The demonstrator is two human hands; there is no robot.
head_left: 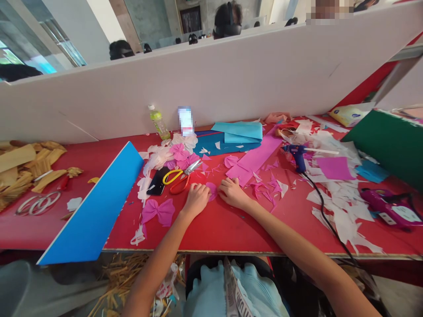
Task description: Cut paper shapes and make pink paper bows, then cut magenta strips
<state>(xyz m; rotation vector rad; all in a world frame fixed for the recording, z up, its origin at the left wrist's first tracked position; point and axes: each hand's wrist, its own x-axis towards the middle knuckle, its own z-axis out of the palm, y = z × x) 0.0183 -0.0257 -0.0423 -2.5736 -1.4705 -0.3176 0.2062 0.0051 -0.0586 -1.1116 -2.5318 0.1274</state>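
Between my two hands is a small magenta paper piece (pixel 212 191), its edges pinched by the fingers on either side. My left hand (pixel 198 198) is closed on its left edge, and my right hand (pixel 231 192) is closed on its right. Just left of my left hand lie scissors (pixel 176 177) with one yellow and one orange handle, partly over a black phone (pixel 157 181). A pink paper bow shape (pixel 158 212) rests nearer the table's front edge. Behind my right hand runs a magenta paper strip (pixel 253 156), with pink scraps (pixel 266 188) beside it.
A glue gun (pixel 299 158) with its cord lies right, among white scraps (pixel 340 211) and a purple device (pixel 390 207). Blue (pixel 99 207) and green (pixel 386 145) boards stand at the sides. A bottle (pixel 159 123), lit phone (pixel 186 121) and teal sheets (pixel 243 133) are behind.
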